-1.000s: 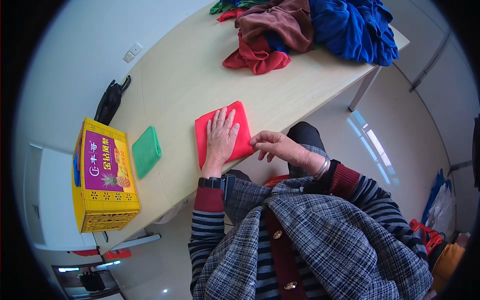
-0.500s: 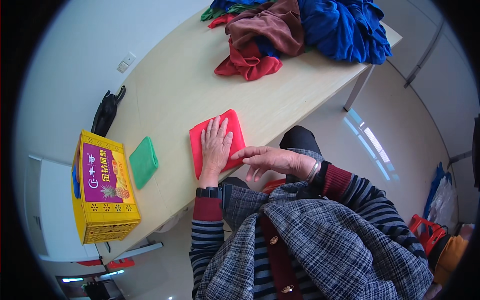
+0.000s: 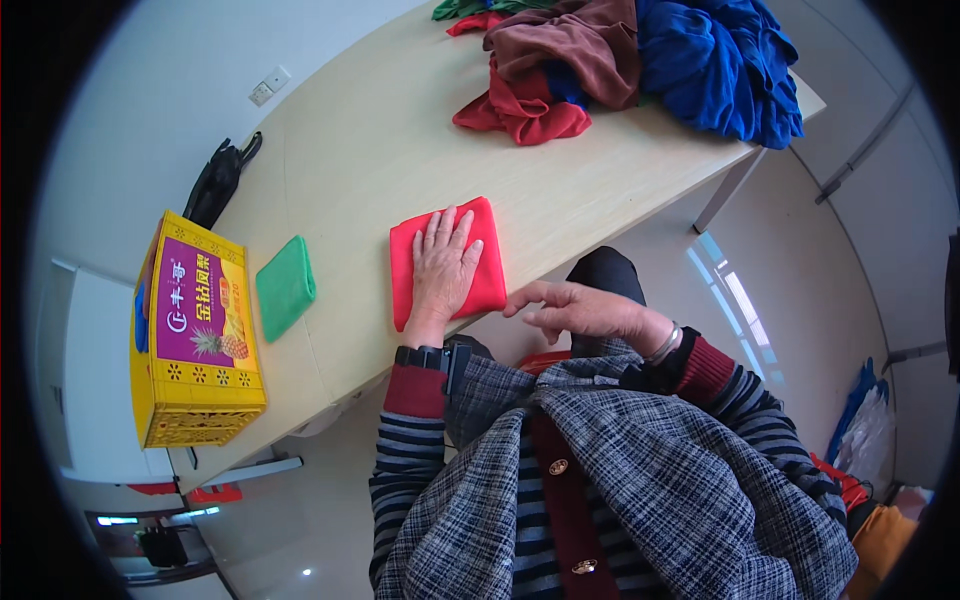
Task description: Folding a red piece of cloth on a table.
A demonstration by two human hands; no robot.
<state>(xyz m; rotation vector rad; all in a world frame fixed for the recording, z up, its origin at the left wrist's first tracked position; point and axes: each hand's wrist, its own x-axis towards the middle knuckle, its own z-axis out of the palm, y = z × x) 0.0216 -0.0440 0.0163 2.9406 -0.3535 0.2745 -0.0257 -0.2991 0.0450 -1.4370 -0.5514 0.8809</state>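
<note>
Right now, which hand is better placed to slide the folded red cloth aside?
Left. The left hand lies flat on the folded red cloth, palm down. The right hand is off the table edge, touching nothing.

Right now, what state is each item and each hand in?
Red cloth: folded, flat at the table edge.
Green cloth: folded, lying apart.
Clothes pile: unfolded, heaped.
Yellow box: on the table's end.
Left hand: open, flat on the red cloth.
Right hand: open, empty, off the table edge.
</note>
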